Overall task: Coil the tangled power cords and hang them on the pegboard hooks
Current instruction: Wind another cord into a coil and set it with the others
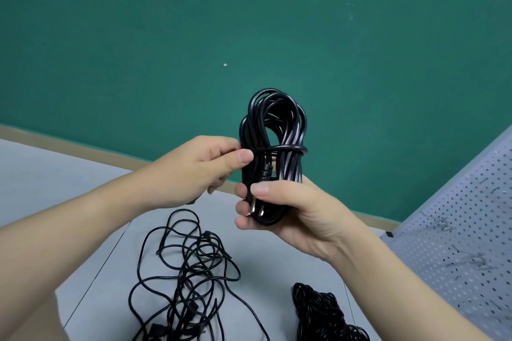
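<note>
Closest to you, at the bottom of the view, a messy pile of thin black cords (188, 279) lies loose on the grey counter (91, 196). Its loops cross over each other every which way. Just to the right of it sits a second black bundle (324, 315), packed much tighter and cut off by the bottom edge.

Above them, both of your arms reach forward. Your right hand (293, 210) holds a coiled black cord (273, 152) up in the air, over the counter. Your fingers (243, 223) curl under the bottom of the coil and your thumb lies across the front, so the coil is squeezed between them. A plug end shows in your grip. The coil stands tall, with its loops rising to a rounded top.

Your left hand (205, 166) is just beside the coil, on its left. Your thumb and first finger pinch the end of the cord. That end goes sideways around the middle of the coil like a belt.

To your right, a grey pegboard (465, 230) full of small holes leans at a slant. A few small metal hooks (440, 223) stick out of it, but they look blurry.

Farthest away is a plain green wall (194, 36), with a tan strip where it meets the counter.
</note>
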`<state>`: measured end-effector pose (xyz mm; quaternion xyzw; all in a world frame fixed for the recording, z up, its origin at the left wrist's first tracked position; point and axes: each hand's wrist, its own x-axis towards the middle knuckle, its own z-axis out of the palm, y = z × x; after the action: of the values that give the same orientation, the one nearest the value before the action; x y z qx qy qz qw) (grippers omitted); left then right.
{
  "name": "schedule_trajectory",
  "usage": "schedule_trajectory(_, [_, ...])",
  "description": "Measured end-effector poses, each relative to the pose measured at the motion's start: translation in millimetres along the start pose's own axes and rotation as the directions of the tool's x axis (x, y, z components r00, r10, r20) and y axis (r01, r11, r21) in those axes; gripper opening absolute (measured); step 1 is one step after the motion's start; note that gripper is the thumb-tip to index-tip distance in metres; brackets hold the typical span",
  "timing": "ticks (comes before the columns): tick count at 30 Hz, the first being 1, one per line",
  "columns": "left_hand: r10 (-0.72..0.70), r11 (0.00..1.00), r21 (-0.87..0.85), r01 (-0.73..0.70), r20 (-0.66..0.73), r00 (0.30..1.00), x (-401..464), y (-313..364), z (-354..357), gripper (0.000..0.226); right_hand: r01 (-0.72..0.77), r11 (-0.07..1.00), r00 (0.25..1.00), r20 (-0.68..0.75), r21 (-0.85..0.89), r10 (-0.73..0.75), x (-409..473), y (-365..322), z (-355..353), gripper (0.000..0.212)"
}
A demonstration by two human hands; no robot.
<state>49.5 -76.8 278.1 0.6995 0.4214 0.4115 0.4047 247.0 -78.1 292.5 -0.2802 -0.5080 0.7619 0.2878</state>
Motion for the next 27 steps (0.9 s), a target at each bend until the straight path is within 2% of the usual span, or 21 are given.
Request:
schedule_trajectory(2, [-0.053,0.998,0.036,0.051,0.034,0.998,-0.3,-1.4,-2.1,0.033,0.004,0.99,1.0,-0.02,-0.139,-0.007,2.6,1.0,-1.8,0.036])
schedule_trajectory(5, [-0.155,0.988,0.023,0.154,0.069,0.985,0.4,-3.5,-1.4,0.035,0.018,0.947,0.991,-0.123,-0.322,-0.061,9.5,7.9,-5.0,0.032])
schedule_trajectory(8, [-0.199,0.979,0.043,0.198,0.047,0.979,2.6,-6.4,1.7,0.042,0.027,0.886,0.966,-0.216,-0.462,-0.142,13.9,12.4,-7.0,0.024])
schedule_trajectory(10, [-0.193,0.978,0.085,0.192,0.004,0.981,4.2,-11.0,4.6,0.045,0.019,0.795,0.944,-0.252,-0.606,-0.214,16.2,11.7,-8.7,0.017])
schedule_trajectory(13, [-0.102,0.953,0.283,0.112,-0.049,0.994,5.0,-15.8,12.2,0.044,-0.038,0.681,0.887,-0.339,-0.731,-0.313,23.6,17.2,-13.2,0.016])
schedule_trajectory(15, [-0.116,0.932,0.34,0.128,-0.054,0.992,3.1,-18.7,16.9,0.049,-0.056,0.649,0.864,-0.363,-0.759,-0.35,28.4,22.3,-13.2,0.017])
schedule_trajectory(19, [-0.145,0.961,0.235,0.146,-0.021,0.989,-0.4,-13.3,18.6,0.077,-0.038,0.652,0.876,-0.34,-0.757,-0.344,36.1,21.5,-10.5,0.022])
schedule_trajectory(21, [-0.118,0.953,0.269,0.14,-0.098,0.988,-0.1,-7.1,21.6,0.08,-0.054,0.617,0.831,-0.378,-0.785,-0.408,40.2,23.0,-7.3,0.023])
schedule_trajectory(23, [-0.1,0.945,0.291,0.147,-0.171,0.98,2.2,-3.8,23.9,0.084,-0.042,0.614,0.778,-0.411,-0.788,-0.475,45.0,27.5,-2.4,0.014])
schedule_trajectory(25, [-0.1,0.949,0.276,0.152,-0.194,0.976,2.1,-1.2,24.0,0.086,-0.006,0.618,0.733,-0.423,-0.786,-0.532,47.4,31.1,3.6,0.009])
schedule_trajectory(27, [-0.084,0.949,0.283,0.139,-0.197,0.977,0.9,2.9,21.6,0.078,0.026,0.594,0.711,-0.403,-0.804,-0.576,49.5,33.4,5.0,0.011])
